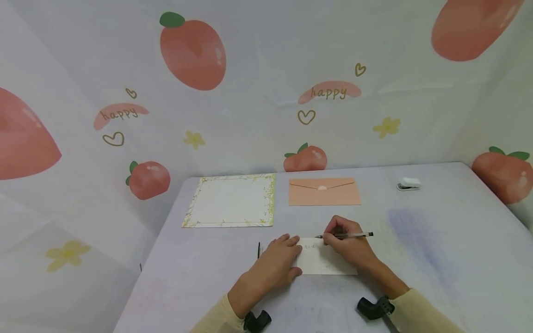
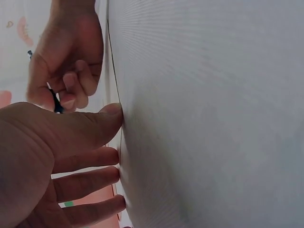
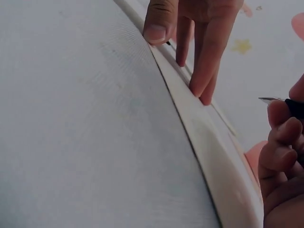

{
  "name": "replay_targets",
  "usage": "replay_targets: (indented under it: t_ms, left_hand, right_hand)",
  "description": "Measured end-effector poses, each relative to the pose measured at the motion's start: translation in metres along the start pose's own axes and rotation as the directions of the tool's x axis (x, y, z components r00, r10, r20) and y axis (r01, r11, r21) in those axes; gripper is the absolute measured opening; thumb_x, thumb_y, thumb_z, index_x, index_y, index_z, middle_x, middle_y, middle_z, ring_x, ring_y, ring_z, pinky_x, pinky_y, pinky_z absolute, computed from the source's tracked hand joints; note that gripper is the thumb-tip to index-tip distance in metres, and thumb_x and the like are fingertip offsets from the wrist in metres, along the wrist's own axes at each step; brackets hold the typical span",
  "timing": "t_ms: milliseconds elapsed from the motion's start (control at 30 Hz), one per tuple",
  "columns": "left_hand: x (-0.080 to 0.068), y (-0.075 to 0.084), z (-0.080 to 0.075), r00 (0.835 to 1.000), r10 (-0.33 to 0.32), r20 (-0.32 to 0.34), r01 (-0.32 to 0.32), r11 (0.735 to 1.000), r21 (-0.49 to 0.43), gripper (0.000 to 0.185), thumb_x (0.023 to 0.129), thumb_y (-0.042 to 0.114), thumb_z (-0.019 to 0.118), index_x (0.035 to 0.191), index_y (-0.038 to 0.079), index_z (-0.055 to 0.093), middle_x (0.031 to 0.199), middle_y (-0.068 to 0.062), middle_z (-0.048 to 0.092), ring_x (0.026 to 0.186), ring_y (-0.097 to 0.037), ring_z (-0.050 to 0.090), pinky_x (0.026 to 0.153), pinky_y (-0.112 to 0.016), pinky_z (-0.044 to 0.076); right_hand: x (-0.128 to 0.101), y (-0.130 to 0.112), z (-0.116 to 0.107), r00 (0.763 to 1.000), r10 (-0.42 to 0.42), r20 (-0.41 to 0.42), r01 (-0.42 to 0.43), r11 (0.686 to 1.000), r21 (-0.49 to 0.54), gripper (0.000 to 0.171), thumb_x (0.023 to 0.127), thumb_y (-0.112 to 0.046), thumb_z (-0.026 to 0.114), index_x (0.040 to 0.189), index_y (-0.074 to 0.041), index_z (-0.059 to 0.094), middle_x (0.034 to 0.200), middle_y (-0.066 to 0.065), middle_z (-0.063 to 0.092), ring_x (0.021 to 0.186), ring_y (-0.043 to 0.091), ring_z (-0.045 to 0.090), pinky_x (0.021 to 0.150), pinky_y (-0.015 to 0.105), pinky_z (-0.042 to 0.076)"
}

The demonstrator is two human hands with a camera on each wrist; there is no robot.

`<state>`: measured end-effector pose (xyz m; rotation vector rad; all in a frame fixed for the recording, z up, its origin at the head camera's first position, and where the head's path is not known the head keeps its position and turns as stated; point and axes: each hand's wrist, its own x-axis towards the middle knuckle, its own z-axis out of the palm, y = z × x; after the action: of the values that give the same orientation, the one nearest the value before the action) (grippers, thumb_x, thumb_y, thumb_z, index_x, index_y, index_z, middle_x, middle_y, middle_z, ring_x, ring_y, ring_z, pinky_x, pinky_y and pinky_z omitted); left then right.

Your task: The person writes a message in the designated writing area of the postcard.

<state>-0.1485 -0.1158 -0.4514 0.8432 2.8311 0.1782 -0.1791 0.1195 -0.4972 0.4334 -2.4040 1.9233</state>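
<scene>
A small white sheet of paper (image 1: 326,263) lies before the person, with faint writing near its top left. The left hand (image 1: 276,261) rests on its left edge; in the left wrist view that hand's thumb and fingers (image 2: 90,183) are extended, tips down on the paper. Between curled fingers, the right hand (image 1: 351,245) pinches a pen (image 1: 358,235) with a clear barrel and dark end. Its tip is by the sheet's top edge in the head view; the right wrist view shows the pen tip (image 3: 271,99) beyond the right hand's fingertips.
A floral-bordered sheet (image 1: 233,203) lies at the back left of the table. Beside it is a peach envelope (image 1: 325,195). A small white stapler (image 1: 409,184) stands at the back right. A thin dark object (image 1: 258,250), perhaps a pen cap, is left of the left hand.
</scene>
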Motion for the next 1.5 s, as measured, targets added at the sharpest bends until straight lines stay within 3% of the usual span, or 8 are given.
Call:
replay_targets:
  t_ms: [233, 500, 667, 767, 1000, 1167, 1400, 1500]
  left_hand:
    - [0.000, 0.000, 0.000, 1.000, 0.010, -0.010, -0.010, 0.999, 0.035, 0.051, 0.094, 0.033, 0.089, 0.137, 0.010, 0.074, 0.154, -0.007, 0.067, 0.145, -0.031, 0.061, 0.117, -0.050, 0.055]
    - [-0.002, -0.004, -0.004, 0.997, 0.054, -0.058, -0.053, 0.998, 0.027, 0.055, 0.093, 0.033, 0.089, 0.138, 0.007, 0.073, 0.150, -0.010, 0.069, 0.141, -0.026, 0.065, 0.119, -0.036, 0.053]
    - [-0.013, -0.016, -0.014, 0.994, 0.058, -0.097, -0.068, 0.992, -0.107, 0.059, 0.096, 0.032, 0.087, 0.145, 0.005, 0.069, 0.152, -0.010, 0.068, 0.143, -0.026, 0.064, 0.119, -0.041, 0.053]
    - [-0.023, -0.028, -0.023, 0.991, 0.066, -0.120, -0.095, 0.963, -0.254, 0.059, 0.097, 0.029, 0.086, 0.147, 0.005, 0.068, 0.152, -0.008, 0.069, 0.142, -0.025, 0.065, 0.119, -0.045, 0.053]
    - [-0.058, -0.057, -0.043, 0.995, 0.013, -0.098, -0.068, 0.810, -0.582, 0.058, 0.098, 0.035, 0.085, 0.149, 0.014, 0.068, 0.151, -0.004, 0.070, 0.134, -0.030, 0.071, 0.114, -0.052, 0.056]
    - [-0.084, -0.080, -0.051, 0.997, -0.042, -0.068, -0.024, 0.656, -0.754, 0.056, 0.099, 0.031, 0.084, 0.148, 0.010, 0.067, 0.150, -0.014, 0.069, 0.136, -0.039, 0.069, 0.116, -0.047, 0.055]
    - [-0.108, -0.105, -0.055, 0.989, -0.130, 0.069, 0.114, 0.390, -0.914, 0.056, 0.104, 0.024, 0.078, 0.151, -0.001, 0.062, 0.150, -0.024, 0.066, 0.141, -0.042, 0.065, 0.106, -0.025, 0.059]
    - [-0.111, -0.112, -0.052, 0.980, -0.160, 0.115, 0.162, 0.322, -0.933, 0.057, 0.105, 0.025, 0.077, 0.151, -0.003, 0.061, 0.149, -0.024, 0.068, 0.138, -0.037, 0.068, 0.105, -0.023, 0.059]
  right_hand:
    - [-0.003, -0.014, -0.010, 0.992, 0.060, 0.113, -0.074, 0.989, 0.129, 0.006, 0.102, 0.003, 0.066, 0.098, -0.001, 0.062, 0.081, 0.013, 0.070, 0.060, 0.009, 0.054, 0.050, 0.025, 0.047]
    - [-0.016, -0.026, -0.024, 0.981, 0.073, 0.178, -0.104, 0.979, 0.173, 0.007, 0.103, 0.003, 0.064, 0.099, 0.001, 0.059, 0.082, 0.013, 0.069, 0.060, 0.010, 0.053, 0.049, 0.028, 0.047]
    - [-0.027, -0.030, -0.034, 0.976, 0.036, 0.214, -0.085, 0.970, 0.227, 0.007, 0.104, 0.004, 0.062, 0.100, 0.004, 0.057, 0.082, 0.017, 0.068, 0.059, 0.014, 0.051, 0.048, 0.033, 0.046]
    - [-0.035, -0.032, -0.042, 0.973, 0.007, 0.229, -0.069, 0.962, 0.266, 0.007, 0.105, 0.005, 0.060, 0.100, 0.005, 0.056, 0.081, 0.015, 0.068, 0.058, 0.021, 0.048, 0.047, 0.037, 0.045]
    - [-0.051, -0.032, -0.063, 0.962, -0.035, 0.272, -0.076, 0.919, 0.387, 0.012, 0.107, 0.008, 0.053, 0.101, -0.002, 0.057, 0.083, 0.001, 0.070, 0.060, 0.034, 0.036, 0.047, 0.044, 0.035]
    - [-0.065, -0.028, -0.075, 0.952, 0.021, 0.305, -0.150, 0.901, 0.407, 0.017, 0.109, 0.006, 0.052, 0.103, -0.007, 0.060, 0.082, -0.003, 0.068, 0.064, 0.034, 0.037, 0.051, 0.045, 0.034]
    - [-0.081, -0.021, -0.088, 0.940, 0.051, 0.339, -0.206, 0.873, 0.442, 0.021, 0.110, 0.006, 0.049, 0.106, -0.010, 0.062, 0.076, 0.009, 0.054, 0.067, 0.035, 0.035, 0.053, 0.048, 0.031]
    - [-0.086, -0.016, -0.091, 0.938, 0.037, 0.345, -0.208, 0.856, 0.473, 0.026, 0.110, 0.007, 0.046, 0.108, -0.011, 0.063, 0.077, 0.010, 0.053, 0.067, 0.034, 0.035, 0.054, 0.048, 0.030]
